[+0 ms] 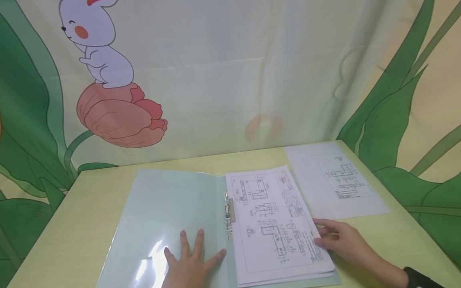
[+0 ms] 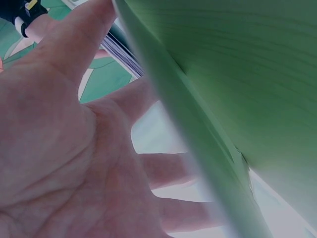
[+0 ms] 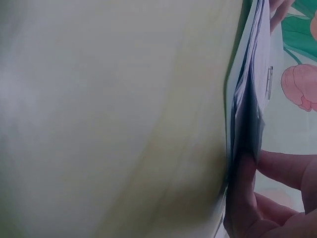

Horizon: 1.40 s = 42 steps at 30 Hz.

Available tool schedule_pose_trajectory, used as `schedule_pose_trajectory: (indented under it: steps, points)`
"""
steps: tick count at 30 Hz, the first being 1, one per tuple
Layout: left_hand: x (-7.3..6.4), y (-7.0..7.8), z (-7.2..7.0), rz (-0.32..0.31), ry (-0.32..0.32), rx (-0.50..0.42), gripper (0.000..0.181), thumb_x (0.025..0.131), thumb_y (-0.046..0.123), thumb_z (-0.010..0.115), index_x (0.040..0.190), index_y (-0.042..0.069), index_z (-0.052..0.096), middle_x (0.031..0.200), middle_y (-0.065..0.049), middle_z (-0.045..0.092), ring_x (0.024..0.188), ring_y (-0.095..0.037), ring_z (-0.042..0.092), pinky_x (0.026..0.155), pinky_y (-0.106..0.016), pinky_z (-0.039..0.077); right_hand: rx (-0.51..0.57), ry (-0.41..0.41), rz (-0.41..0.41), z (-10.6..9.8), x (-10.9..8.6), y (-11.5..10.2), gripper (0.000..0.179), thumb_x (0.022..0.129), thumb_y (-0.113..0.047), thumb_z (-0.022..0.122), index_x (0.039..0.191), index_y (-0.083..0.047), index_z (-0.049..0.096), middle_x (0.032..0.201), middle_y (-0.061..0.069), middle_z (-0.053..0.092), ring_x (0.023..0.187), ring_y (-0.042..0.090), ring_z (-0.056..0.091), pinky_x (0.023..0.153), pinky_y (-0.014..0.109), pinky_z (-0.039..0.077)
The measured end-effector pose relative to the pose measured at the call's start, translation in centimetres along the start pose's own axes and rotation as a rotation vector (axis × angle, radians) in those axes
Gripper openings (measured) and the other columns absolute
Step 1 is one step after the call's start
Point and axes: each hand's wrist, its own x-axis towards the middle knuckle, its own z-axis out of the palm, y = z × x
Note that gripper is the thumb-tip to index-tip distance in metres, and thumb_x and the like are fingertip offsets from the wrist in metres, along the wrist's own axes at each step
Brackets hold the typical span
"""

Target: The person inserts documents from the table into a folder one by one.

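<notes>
A pale green clip folder (image 1: 169, 208) lies spread on the table, with a stack of printed technical drawings (image 1: 266, 248) on its right half. The metal clip (image 1: 229, 214) stands at the stack's left edge. My left hand (image 1: 191, 266) rests on the folder's left cover, fingers spread straight. My right hand (image 1: 342, 240) pinches the stack's right edge. In the right wrist view, the thumb (image 3: 285, 168) is on top and a finger (image 3: 242, 183) reaches under some sheets, which part slightly there. How many sheets it holds cannot be told.
One loose drawing sheet (image 1: 335, 184) lies flat at the table's back right, beside the folder. The yellowish table (image 1: 65, 248) ends at a printed curtain (image 1: 216, 80) with a rabbit and leaves.
</notes>
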Motion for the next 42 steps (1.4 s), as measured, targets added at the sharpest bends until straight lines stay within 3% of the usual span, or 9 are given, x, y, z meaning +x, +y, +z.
schedule_pose_trajectory:
  steps: [11,18,25,29,34,42]
  points:
    - [0.0,0.0,0.1,0.001,0.001,-0.007,0.092,0.065,0.095,0.055,0.144,0.049,0.053,0.153,-0.021,0.044,0.132,-0.063,0.038,0.080,-0.084,0.038,-0.231,0.027,-0.128,0.1,-0.1,-0.4,0.058,0.082,-0.011,0.085,0.132,0.007,0.063,0.093,0.000,0.067,0.078,0.013,0.064,0.070,0.028,0.054]
    - [-0.1,0.0,0.1,0.008,-0.009,-0.001,0.091,0.065,0.095,0.056,0.144,0.049,0.053,0.153,-0.021,0.044,0.132,-0.063,0.038,0.080,-0.084,0.038,-0.370,0.013,-0.150,0.0,-0.1,-0.6,0.059,0.085,-0.016,0.084,0.135,0.006,0.062,0.093,0.001,0.059,0.078,0.013,0.055,0.068,0.028,0.049]
    - [-0.1,0.0,0.0,0.011,0.019,-0.015,0.092,0.065,0.093,0.058,0.144,0.047,0.054,0.153,-0.022,0.044,0.131,-0.064,0.038,0.080,-0.084,0.038,-0.464,0.083,-0.265,-1.0,0.4,0.2,0.055,0.083,-0.018,0.084,0.128,0.006,0.066,0.092,0.000,0.059,0.080,0.014,0.056,0.072,0.035,0.051]
    - [-0.1,0.0,-0.2,0.010,0.018,-0.022,0.092,0.065,0.094,0.057,0.144,0.047,0.054,0.153,-0.023,0.043,0.132,-0.064,0.037,0.080,-0.085,0.038,-0.433,0.130,-0.264,-2.3,1.0,0.3,0.053,0.084,-0.017,0.083,0.128,0.006,0.065,0.093,0.004,0.061,0.082,0.019,0.060,0.073,0.042,0.052]
    - [-0.1,-0.1,-0.3,0.002,-0.022,-0.035,0.093,0.064,0.094,0.058,0.145,0.048,0.053,0.154,-0.022,0.042,0.133,-0.065,0.036,0.081,-0.086,0.037,-0.426,0.187,-0.234,-5.4,2.7,1.4,0.054,0.088,-0.017,0.080,0.128,0.014,0.060,0.097,0.020,0.064,0.084,0.034,0.065,0.073,0.051,0.053]
    - [0.0,-0.1,-0.2,-0.001,-0.053,-0.038,0.093,0.066,0.096,0.052,0.146,0.049,0.051,0.155,-0.022,0.042,0.134,-0.064,0.035,0.083,-0.086,0.036,-0.578,0.270,-0.149,-10.2,5.6,5.6,0.071,0.088,-0.025,0.078,0.124,0.029,0.047,0.105,0.049,0.053,0.100,0.063,0.051,0.079,0.068,0.044]
